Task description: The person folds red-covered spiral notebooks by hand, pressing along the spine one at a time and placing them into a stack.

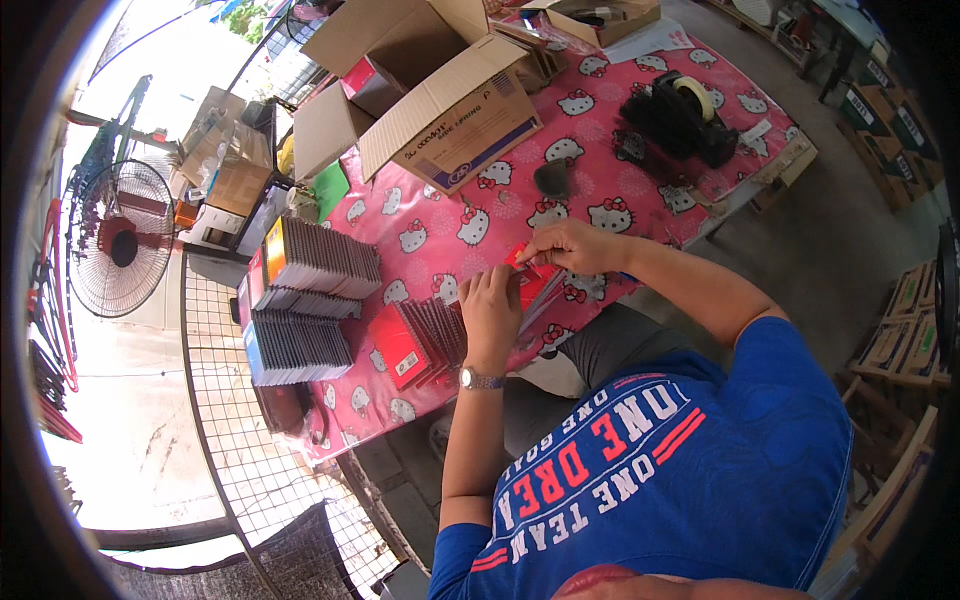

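At the near side of the table, my right hand (572,247) has its fingers pinched on the edge of a red-covered notebook (541,274). My left hand (491,312), with a watch (480,379) on its wrist, is closed against the left side of the same red notebook, its fingers bent and partly hiding it. Just left of that hand, a leaning row of red spiral notebooks (405,345) rests on the table. How many notebooks are between my hands cannot be made out.
Tall stacks of spiral notebooks (300,345) stand at the table's left. An opened cardboard box (460,125) sits at the back, with a black tape dispenser (680,120) to the right. The pink patterned tablecloth (430,240) covers the table. A standing fan (122,240) is at far left.
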Action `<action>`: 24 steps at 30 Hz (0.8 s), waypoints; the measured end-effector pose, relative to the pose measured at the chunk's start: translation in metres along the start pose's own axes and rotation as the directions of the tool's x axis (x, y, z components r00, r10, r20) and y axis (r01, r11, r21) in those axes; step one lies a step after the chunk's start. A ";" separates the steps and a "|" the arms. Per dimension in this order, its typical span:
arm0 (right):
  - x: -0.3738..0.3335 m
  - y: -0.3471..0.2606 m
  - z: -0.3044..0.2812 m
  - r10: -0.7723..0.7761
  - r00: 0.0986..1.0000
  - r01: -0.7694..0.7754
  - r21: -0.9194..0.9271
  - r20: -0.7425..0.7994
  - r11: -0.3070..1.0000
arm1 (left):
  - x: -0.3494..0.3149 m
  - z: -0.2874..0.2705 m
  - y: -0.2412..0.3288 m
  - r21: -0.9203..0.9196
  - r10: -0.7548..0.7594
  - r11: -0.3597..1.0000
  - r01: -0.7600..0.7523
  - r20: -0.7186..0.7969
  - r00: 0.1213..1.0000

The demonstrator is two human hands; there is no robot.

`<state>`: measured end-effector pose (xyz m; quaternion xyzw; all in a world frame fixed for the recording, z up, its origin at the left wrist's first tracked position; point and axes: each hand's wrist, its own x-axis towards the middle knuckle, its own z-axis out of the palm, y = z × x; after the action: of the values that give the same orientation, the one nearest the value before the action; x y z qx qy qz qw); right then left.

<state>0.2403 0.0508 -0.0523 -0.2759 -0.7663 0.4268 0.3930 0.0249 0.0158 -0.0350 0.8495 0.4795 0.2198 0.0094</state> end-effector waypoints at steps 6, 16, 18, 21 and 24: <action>-0.003 -0.009 0.005 -0.221 0.974 0.183 -0.397 -0.052 0.899 | 0.001 0.003 0.011 0.018 -0.008 1.000 0.008 0.010 1.000; 0.038 -0.005 -0.021 0.476 0.829 -0.494 -0.015 0.294 0.869 | -0.008 0.000 0.021 0.032 -0.002 0.999 0.001 0.031 1.000; 0.053 0.060 -0.034 0.517 0.854 -0.505 -0.332 -0.059 0.797 | -0.003 0.001 0.023 0.001 0.039 0.999 -0.039 -0.017 0.999; 0.037 0.142 -0.037 0.310 0.915 -0.392 -0.754 -0.259 0.526 | -0.002 0.004 0.019 0.016 0.040 0.999 -0.040 -0.009 0.999; 0.014 0.160 -0.047 0.294 0.924 -0.365 -0.800 -0.246 0.477 | -0.006 0.003 0.012 -0.021 0.044 0.999 -0.043 0.008 0.999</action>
<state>0.2860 0.1599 -0.1714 -0.5862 -0.7926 0.0679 0.1534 0.0330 0.0050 -0.0369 0.8606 0.4585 0.2213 0.0155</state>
